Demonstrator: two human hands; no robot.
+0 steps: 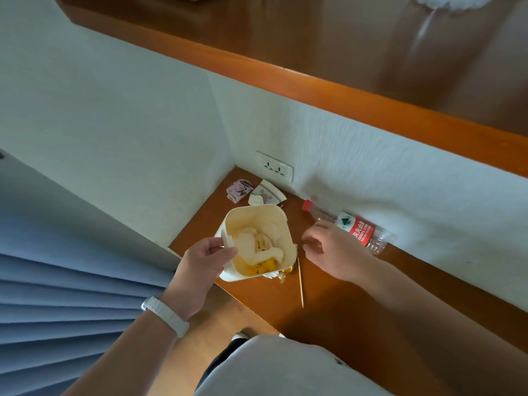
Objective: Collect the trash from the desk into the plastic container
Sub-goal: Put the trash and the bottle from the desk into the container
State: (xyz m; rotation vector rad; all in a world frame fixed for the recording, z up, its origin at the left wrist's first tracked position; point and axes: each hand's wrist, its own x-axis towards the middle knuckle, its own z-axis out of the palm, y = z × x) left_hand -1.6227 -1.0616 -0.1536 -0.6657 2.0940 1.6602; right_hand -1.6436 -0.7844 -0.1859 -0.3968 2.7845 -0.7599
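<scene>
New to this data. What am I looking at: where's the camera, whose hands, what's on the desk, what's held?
No robot: a person's two bare hands, filmed by one wide-angle camera worn on the head, looking down. The left hand grips the edge of a cream plastic container, which holds crumpled tissues and something yellow; whether it rests on the desk or is lifted, I cannot tell. The right hand hovers over the brown desk, fingers loosely curled, apparently empty, next to a water bottle lying on its side. Also on the desk: a thin wooden skewer, a foil wrapper partly hidden by the container, and, in the corner, a crushed paper cup and a purple packet.
</scene>
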